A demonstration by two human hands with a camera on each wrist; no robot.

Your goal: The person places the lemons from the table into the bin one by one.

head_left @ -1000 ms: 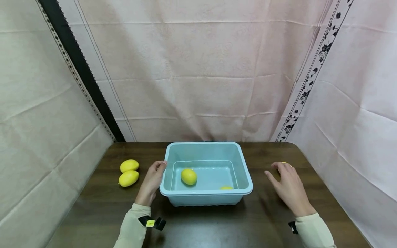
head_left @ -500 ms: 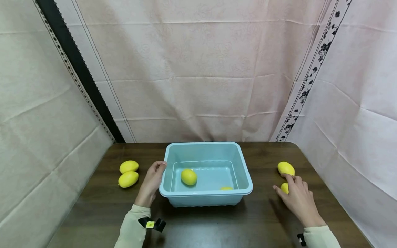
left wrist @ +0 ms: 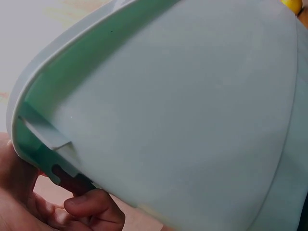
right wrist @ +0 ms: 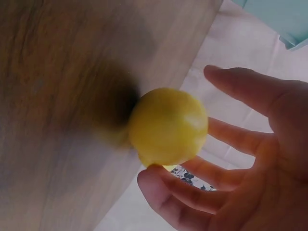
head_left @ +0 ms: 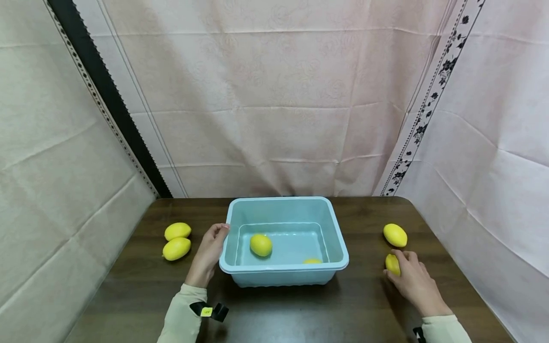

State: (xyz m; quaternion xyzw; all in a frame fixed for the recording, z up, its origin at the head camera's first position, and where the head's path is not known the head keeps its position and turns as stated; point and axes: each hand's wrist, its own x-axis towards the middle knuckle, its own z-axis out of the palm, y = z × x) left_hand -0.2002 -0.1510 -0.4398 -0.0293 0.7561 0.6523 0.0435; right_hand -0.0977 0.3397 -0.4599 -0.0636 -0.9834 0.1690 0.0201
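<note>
A light-blue plastic basin point(head_left: 283, 277) stands mid-table, with one lemon point(head_left: 260, 245) on its floor and another lemon point(head_left: 312, 261) partly hidden by the front wall. My left hand point(head_left: 210, 252) grips the basin's left rim; in the left wrist view its fingers point(left wrist: 98, 209) curl under the edge. On the right, my right hand point(head_left: 416, 283) is spread around the nearer lemon point(head_left: 392, 264). In the right wrist view the thumb stands apart from this lemon point(right wrist: 166, 127), with the fingers beyond and below it. A farther lemon point(head_left: 395, 235) lies just behind that hand.
Two lemons point(head_left: 176, 248) lie close together on the left of the dark wooden table point(head_left: 274, 314). Pale cloth point(head_left: 274, 119) hangs behind the table and along both sides. The basin stands between the left and right lemons.
My right hand has drawn back toward me from the farther right lemon to the nearer one, uncovering the farther lemon. The left hand keeps its hold on the basin rim.
</note>
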